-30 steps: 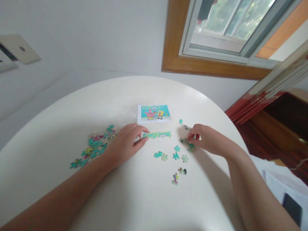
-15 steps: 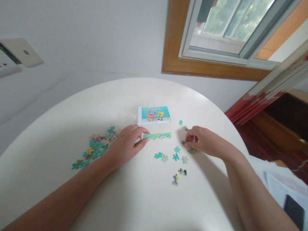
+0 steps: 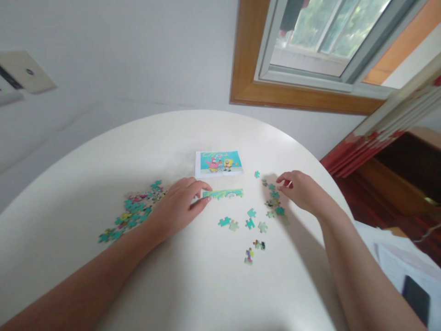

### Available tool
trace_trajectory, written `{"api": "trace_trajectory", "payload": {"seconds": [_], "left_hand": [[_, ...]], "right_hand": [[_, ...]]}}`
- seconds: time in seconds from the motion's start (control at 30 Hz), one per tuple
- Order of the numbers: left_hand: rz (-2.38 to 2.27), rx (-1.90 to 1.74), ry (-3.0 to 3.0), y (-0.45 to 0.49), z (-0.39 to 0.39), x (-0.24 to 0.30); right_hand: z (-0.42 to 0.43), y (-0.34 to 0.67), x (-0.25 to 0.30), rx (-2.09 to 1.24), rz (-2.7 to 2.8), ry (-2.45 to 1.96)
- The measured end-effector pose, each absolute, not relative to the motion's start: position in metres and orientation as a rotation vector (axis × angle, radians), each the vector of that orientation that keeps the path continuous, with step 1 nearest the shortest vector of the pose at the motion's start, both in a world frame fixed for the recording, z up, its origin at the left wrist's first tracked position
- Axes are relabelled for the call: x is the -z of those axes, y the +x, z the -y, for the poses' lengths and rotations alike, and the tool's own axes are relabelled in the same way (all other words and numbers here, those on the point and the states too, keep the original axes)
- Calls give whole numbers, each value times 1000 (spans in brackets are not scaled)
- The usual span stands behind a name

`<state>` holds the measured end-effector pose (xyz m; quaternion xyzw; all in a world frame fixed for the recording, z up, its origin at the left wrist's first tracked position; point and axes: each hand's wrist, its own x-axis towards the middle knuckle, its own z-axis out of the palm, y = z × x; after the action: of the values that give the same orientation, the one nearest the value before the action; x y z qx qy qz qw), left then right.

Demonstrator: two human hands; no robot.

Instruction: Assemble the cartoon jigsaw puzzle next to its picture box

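Note:
A narrow strip of joined jigsaw pieces (image 3: 225,193), teal with yellow-green markings, lies on the white table. At its left end, my left hand (image 3: 179,200) rests with thumb and forefinger on either edge, pinching it lightly. My right hand (image 3: 299,188) hovers just right of a column of loose jigsaw pieces (image 3: 274,195). Its thumb and curled fingers are apart, and no piece shows between them. Nearer me lie more loose pieces, including a teal one (image 3: 224,221), a pale green one (image 3: 262,227) and a purple-yellow one (image 3: 249,256).
Behind the strip lies a reference picture card (image 3: 220,163) with cartoon figures. A heap of jigsaw pieces (image 3: 134,211) sits left of my left hand, partly hidden by it. The round table (image 3: 186,285) meets a wall and window frame (image 3: 296,99). A dark phone (image 3: 416,299) lies on papers at right.
My right hand has risen away from the loose pieces and shifted right, its fingers parting, so the column of pieces shows. My left hand stays at the strip. The view has shifted slightly.

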<state>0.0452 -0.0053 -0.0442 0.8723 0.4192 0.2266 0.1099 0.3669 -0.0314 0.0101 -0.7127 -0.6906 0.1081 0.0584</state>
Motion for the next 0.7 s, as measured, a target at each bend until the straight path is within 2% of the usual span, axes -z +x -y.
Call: {"api": "trace_trajectory", "payload": {"seconds": [0.37, 0.7], "left_hand": [[-1229, -669, 2575, 45, 4, 46], [-1208, -676, 2599, 44, 5, 45]], "right_hand": [[24, 369, 2, -263, 2092, -2069], [23, 365, 2, -403, 2042, -2072]]}}
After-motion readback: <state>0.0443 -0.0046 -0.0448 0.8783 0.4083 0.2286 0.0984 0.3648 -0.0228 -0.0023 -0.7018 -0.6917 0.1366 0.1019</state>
